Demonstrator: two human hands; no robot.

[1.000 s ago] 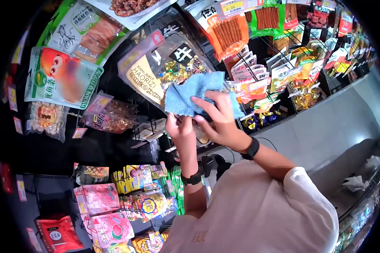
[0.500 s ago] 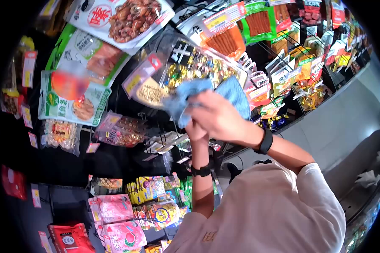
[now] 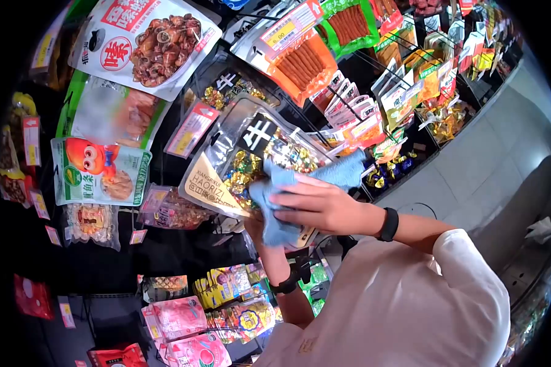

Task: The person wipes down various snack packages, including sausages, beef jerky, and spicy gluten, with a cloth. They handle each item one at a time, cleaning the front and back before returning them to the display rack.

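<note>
A clear-fronted snack bag (image 3: 205, 168) with gold-wrapped pieces and a black label is tilted in front of the rack. My left hand (image 3: 258, 231), below a black wristwatch, grips its lower edge; its fingers are mostly hidden behind the bag and cloth. My right hand (image 3: 321, 205), with a black band at the wrist, is closed over a blue cloth (image 3: 343, 171). The cloth lies against the front of the bag, and one end trails to the right.
A white snail-snack pack (image 3: 147, 46), a green-and-white pack (image 3: 104, 174) and orange sausage packs (image 3: 303, 64) hang around the bag. Price tags (image 3: 193, 128) stick out on metal hooks. Pink pouches (image 3: 177, 318) hang lower down. Grey floor (image 3: 471, 159) lies right.
The snack bag has come forward and lower, with my left hand now at its lower edge. The cloth, bunched between both hands before, now lies on the bag under my right hand.
</note>
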